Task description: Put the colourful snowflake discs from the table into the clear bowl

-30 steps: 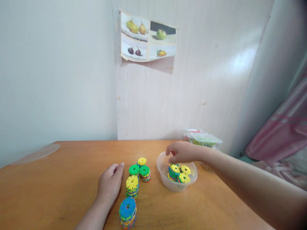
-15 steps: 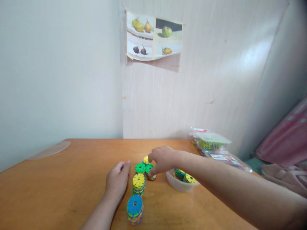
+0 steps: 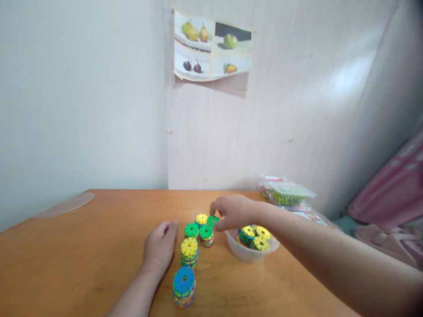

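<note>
Slotted plastic discs stand in several short stacks in the middle of the table. A blue-topped stack (image 3: 183, 284) is nearest me, with a yellow-topped stack (image 3: 189, 248) behind it. Farther back come two green-topped stacks side by side and a smaller yellow-topped stack (image 3: 201, 219). My right hand (image 3: 233, 213) is at the far right of the group, its thumb and index finger curved around a green disc (image 3: 212, 221); whatever lies beneath that disc is hidden. My left hand (image 3: 161, 244) rests on the table left of the stacks, fingers curled in, and their inner side is hidden.
A translucent bowl (image 3: 249, 255) of yellow, green and blue discs stands right of the stacks, under my right forearm. Clear food boxes (image 3: 292, 196) are piled at the back right. A clear round sheet (image 3: 66, 205) lies at the left edge. Fruit pictures hang on the wall.
My right hand has shifted back and right, from the right-hand green-topped stack to the green disc behind it. More of the bowl's discs now show. My left hand stays in place.
</note>
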`<move>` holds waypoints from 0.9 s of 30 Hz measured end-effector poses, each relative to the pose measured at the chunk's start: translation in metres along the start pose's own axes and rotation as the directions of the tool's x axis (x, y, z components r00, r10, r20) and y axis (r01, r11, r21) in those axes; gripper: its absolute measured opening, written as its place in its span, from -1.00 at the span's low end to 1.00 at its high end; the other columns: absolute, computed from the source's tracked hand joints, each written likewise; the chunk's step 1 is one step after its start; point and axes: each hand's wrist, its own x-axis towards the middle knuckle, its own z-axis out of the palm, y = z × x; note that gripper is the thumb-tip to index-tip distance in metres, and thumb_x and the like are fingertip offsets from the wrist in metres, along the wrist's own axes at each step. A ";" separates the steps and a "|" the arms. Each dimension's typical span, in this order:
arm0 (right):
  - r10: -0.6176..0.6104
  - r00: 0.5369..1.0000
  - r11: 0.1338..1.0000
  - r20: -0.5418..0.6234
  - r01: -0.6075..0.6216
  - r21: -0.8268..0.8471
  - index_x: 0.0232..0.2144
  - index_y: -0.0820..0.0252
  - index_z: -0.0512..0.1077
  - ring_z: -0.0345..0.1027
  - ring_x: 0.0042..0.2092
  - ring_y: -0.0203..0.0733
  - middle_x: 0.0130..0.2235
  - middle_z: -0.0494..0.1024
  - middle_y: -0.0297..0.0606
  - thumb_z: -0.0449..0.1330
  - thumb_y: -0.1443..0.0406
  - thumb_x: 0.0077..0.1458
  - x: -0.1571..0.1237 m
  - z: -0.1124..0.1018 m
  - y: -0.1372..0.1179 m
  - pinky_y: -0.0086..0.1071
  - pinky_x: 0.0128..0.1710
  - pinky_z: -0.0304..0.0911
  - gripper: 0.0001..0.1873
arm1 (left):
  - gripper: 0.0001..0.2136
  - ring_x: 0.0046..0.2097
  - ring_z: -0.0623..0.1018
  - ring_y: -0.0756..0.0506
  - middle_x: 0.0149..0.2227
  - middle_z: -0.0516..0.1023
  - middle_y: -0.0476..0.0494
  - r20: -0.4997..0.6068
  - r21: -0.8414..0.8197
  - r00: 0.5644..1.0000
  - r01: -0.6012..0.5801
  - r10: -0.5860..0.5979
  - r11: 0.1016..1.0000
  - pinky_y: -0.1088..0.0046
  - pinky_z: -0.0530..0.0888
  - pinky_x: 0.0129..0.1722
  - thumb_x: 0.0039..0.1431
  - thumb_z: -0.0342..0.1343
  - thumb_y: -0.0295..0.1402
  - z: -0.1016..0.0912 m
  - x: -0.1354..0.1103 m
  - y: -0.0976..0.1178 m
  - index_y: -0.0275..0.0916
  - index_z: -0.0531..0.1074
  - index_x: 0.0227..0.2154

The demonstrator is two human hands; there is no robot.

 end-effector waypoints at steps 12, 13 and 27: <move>0.198 0.978 0.975 0.065 -0.203 0.091 -0.08 0.00 0.52 0.46 -0.15 -0.03 -0.14 0.59 -0.23 0.27 0.04 -0.10 -0.068 0.015 0.057 -0.30 -0.22 0.25 -0.52 | -0.59 -0.48 0.34 -0.04 -0.63 0.32 0.07 -0.004 0.070 1.000 -0.009 0.009 0.997 0.50 0.21 -0.47 0.14 -0.04 0.04 -0.003 0.002 0.001 -0.20 0.31 -0.59; 0.204 0.976 0.973 0.072 -0.211 0.094 -0.09 0.00 0.53 0.46 -0.15 -0.02 -0.14 0.59 -0.23 0.27 0.03 -0.10 -0.070 0.015 0.058 -0.30 -0.22 0.25 -0.52 | -0.58 -0.48 0.34 -0.05 -0.63 0.32 0.06 -0.005 0.070 1.000 -0.013 0.013 0.997 0.50 0.21 -0.47 0.13 -0.04 0.04 -0.003 0.002 0.002 -0.20 0.31 -0.60; 0.060 0.998 0.991 -0.030 -0.056 0.118 -0.08 0.05 0.49 0.44 -0.19 -0.10 -0.17 0.59 -0.25 0.20 0.00 -0.01 -0.018 0.014 0.023 -0.35 -0.30 0.23 -0.53 | -0.58 -0.51 0.30 -0.02 -0.65 0.25 0.09 0.000 0.039 1.000 -0.019 0.019 0.999 0.50 0.18 -0.50 0.14 -0.02 0.04 -0.001 0.002 -0.002 -0.19 0.25 -0.63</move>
